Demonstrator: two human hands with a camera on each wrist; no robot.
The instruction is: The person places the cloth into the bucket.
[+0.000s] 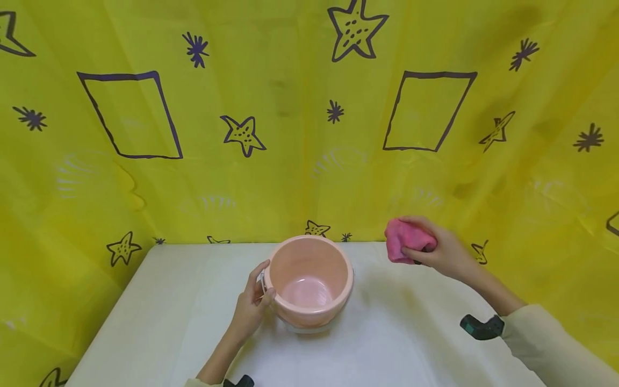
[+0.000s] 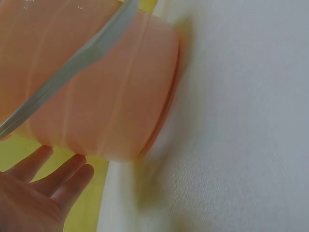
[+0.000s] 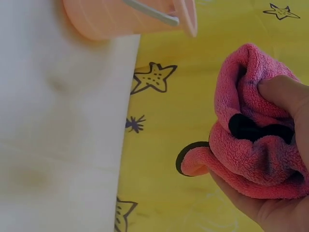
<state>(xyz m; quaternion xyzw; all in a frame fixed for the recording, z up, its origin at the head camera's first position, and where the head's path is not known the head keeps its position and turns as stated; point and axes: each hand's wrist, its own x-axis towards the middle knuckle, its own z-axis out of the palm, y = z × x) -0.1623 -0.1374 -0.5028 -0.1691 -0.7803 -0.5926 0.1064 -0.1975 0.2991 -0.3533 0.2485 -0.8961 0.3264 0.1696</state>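
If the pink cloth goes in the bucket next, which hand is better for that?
Probably the right hand: it grips the pink cloth, held to the right of the peach bucket. The left hand is busy holding the bucket at its rim, so it seems better for steadying.

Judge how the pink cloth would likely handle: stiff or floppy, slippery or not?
The pink cloth is probably floppy, since it bunches into soft folds in the right hand. Its fuzzy surface suggests little slipping. A dark-edged flap juts out, so it may unfold once released.
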